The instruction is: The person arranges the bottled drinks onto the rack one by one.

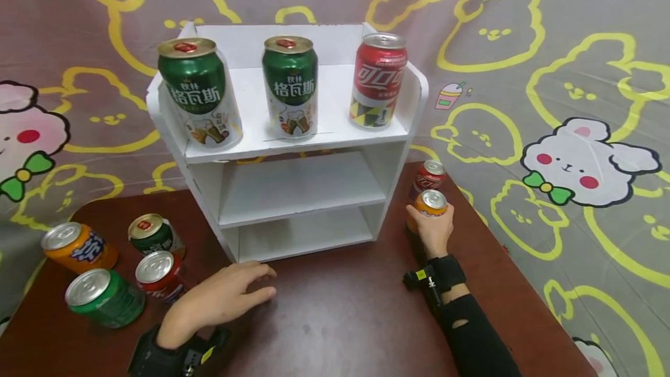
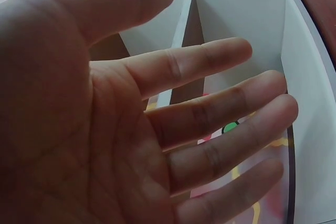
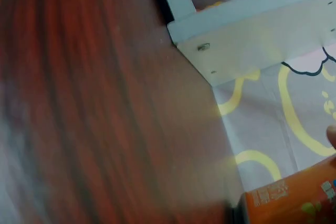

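Standing upright on the table (image 1: 335, 313), orange can (image 1: 429, 205) in right hand (image 1: 435, 231).

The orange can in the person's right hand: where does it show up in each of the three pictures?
Head: orange can, right of the white shelf, gripped by the right hand.
Left wrist: a cropped orange patch at the top edge, perhaps the can.
Right wrist: bottom right corner.
Shared landmark: the white shelf.

Shelf unit (image 1: 293, 150) stood mid-table (image 1: 340, 319) w/ 3 cans on top. 4 cans lay left of it. Right: orange soda can (image 1: 430, 205) in right grip (image 1: 437, 231), cola can (image 1: 429, 176) just behind.
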Tool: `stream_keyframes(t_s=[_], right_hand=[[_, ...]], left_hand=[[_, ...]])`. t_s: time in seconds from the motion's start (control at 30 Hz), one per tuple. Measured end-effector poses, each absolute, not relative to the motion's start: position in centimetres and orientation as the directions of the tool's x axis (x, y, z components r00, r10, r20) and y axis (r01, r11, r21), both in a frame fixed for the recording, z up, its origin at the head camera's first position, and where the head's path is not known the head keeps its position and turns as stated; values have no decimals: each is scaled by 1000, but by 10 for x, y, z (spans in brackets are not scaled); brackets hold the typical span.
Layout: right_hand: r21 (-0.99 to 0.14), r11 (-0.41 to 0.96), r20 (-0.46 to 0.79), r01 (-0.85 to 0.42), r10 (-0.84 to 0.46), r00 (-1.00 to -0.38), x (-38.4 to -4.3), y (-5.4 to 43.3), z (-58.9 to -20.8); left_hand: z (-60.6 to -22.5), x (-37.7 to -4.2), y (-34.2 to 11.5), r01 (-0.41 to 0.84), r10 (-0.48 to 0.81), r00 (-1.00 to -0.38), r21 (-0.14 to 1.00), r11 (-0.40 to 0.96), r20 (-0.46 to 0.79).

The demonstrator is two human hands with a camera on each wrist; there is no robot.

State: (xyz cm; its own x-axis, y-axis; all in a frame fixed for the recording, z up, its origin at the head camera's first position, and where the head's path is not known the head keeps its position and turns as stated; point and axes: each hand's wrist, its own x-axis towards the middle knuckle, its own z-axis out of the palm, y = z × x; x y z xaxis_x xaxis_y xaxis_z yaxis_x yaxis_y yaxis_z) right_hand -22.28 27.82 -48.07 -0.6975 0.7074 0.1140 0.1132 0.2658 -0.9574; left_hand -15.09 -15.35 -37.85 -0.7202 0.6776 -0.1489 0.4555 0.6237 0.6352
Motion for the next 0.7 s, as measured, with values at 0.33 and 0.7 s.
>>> stream_keyframes(t_s=[0.33, 0.7], right_hand=[[-924, 337, 100, 179, 666, -739, -221, 285, -478], [-889, 442, 133, 117, 495, -859, -214, 299, -473]], left_hand=[[-382, -151, -153, 482, 691, -710, 621, 619, -138], [-379, -150, -153, 490, 686, -715, 605, 628, -133]])
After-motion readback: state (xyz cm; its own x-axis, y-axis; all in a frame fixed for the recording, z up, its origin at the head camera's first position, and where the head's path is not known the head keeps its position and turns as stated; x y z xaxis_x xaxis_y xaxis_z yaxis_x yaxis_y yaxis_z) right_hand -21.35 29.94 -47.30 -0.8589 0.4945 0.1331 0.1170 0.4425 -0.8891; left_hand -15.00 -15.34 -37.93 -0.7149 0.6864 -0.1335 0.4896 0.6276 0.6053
